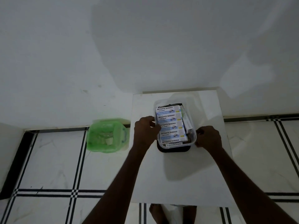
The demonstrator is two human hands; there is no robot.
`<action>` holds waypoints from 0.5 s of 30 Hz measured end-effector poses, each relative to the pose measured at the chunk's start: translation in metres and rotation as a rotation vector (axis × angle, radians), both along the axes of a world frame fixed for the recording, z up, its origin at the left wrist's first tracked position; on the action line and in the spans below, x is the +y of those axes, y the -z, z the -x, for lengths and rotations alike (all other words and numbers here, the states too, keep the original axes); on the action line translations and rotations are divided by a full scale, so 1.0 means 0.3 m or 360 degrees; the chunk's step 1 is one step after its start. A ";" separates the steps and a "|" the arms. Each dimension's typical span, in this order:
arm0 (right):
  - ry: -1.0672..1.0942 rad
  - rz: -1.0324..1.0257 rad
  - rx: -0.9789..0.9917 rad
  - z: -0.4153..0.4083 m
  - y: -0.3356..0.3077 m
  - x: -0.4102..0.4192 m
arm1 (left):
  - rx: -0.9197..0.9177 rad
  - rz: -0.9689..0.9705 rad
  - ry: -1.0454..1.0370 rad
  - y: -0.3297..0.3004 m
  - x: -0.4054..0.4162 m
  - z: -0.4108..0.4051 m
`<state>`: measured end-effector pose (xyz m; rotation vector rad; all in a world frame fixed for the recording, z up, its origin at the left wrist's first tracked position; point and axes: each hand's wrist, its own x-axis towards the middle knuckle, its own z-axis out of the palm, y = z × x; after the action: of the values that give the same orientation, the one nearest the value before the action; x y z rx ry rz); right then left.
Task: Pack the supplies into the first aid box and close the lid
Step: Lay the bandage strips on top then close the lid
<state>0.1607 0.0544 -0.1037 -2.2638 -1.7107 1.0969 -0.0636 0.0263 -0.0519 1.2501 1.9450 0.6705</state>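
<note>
A clear plastic first aid box (193,139) stands on a small white table (178,175), over a dark base or lid (174,150). Inside lies a strip of antiseptic bandage packets (169,124), with other small cartons (187,123) along its right side. My left hand (145,130) is at the box's left wall, fingers touching the bandage strip. At the right front corner my right hand (208,138) pinches the box's rim. No lid is on the box.
A green bin (107,135) lined with a green bag stands on the floor left of the table. White walls rise behind. The floor is white tile with black lines. Bare feet (157,212) show under the table's near edge.
</note>
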 end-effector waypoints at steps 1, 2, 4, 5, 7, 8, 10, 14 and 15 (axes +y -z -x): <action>-0.0008 -0.0015 -0.0047 0.002 0.011 -0.001 | -0.0025 0.0002 -0.0006 -0.013 0.000 0.001; -0.0023 -0.0040 -0.0084 0.004 0.022 -0.002 | -0.0062 0.0009 -0.0017 -0.028 -0.003 0.003; -0.0057 -0.0099 -0.0105 0.015 0.043 -0.008 | -0.0155 0.0031 -0.0046 -0.054 -0.015 0.007; -0.0083 -0.0115 -0.0090 0.022 0.052 -0.011 | -0.0199 0.0042 -0.0059 -0.069 -0.022 0.011; -0.0127 -0.0127 -0.0046 0.028 0.071 -0.007 | -0.0266 0.0054 -0.0091 -0.095 -0.037 0.021; -0.0115 -0.0135 -0.0024 0.028 0.072 -0.004 | -0.0290 0.0057 -0.0106 -0.106 -0.045 0.029; -0.0050 -0.0149 0.0071 0.023 0.042 0.000 | -0.0316 0.0050 -0.0129 -0.127 -0.053 0.047; 0.0182 -0.0147 0.0453 -0.015 -0.034 0.001 | -0.0326 0.0003 -0.0163 -0.156 -0.068 0.085; 0.0268 -0.0145 0.0548 -0.028 -0.063 -0.002 | -0.0339 -0.0003 -0.0174 -0.157 -0.070 0.094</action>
<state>0.1692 0.0538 -0.0847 -1.9809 -1.3811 1.2543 -0.0917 0.0053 -0.0047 1.0340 1.8454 0.8264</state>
